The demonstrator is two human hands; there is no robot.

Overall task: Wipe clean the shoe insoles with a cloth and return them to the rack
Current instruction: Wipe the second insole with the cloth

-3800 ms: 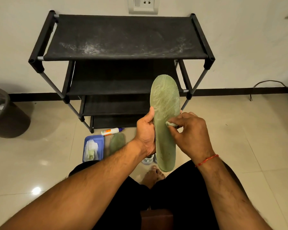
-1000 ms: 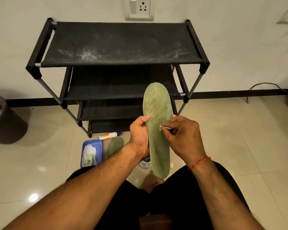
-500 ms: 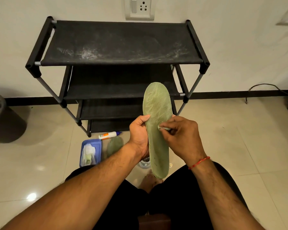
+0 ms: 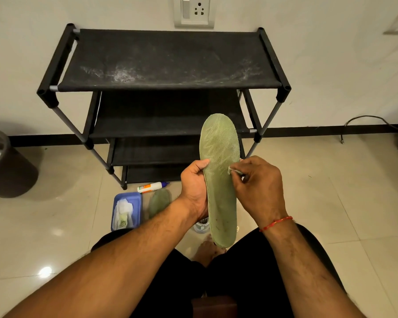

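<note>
Left hand (image 4: 194,187) grips green insole (image 4: 221,180) upright, near the rack (image 4: 168,63). Right hand (image 4: 257,189) pinches small cloth (image 4: 234,171) against insole's right edge. Second insole (image 4: 159,200) on floor, beside blue tray (image 4: 137,198).

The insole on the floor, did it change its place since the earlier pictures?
No. The insole on the floor lies where it was: close to the right side of the blue tray, just on the near side of the glue bottle.

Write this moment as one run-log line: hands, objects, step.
left hand: holds insole upright | right hand: pinches cloth against insole | second insole: on floor beside blue tray | step: wiping, rack return pending
</note>
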